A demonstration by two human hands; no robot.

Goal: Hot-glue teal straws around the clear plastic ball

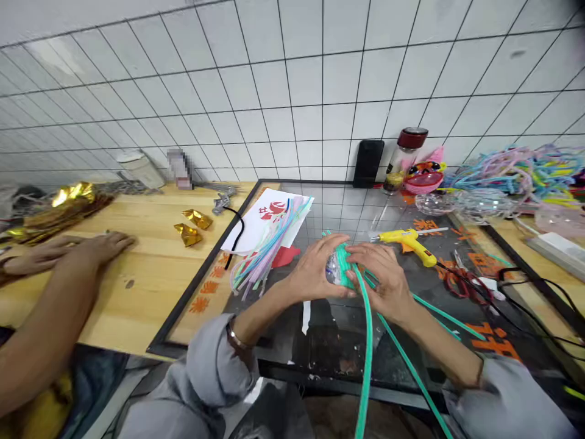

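In front of me, a clear, rounded plastic piece point(333, 268) is partly covered by rows of green pipe cleaners point(343, 263). My left hand point(320, 265) is closed around its left side, thumb below and fingers above. On the other side my right hand point(381, 274) presses its fingers onto the green rows. Long loose green strands point(368, 341) hang from the piece toward me, and others trail to the right under my right wrist. What my right fingertips pinch is partly hidden.
A yellow glue gun point(409, 241) and red-handled scissors point(464, 283) lie to the right. Pastel pipe cleaners point(274, 241) rest on white paper point(247, 225). A black phone point(368, 163) and a red-lidded jar point(406, 158) stand by the wall. A co-worker's arms point(73, 268) rest left, near gold foil pieces point(188, 234).
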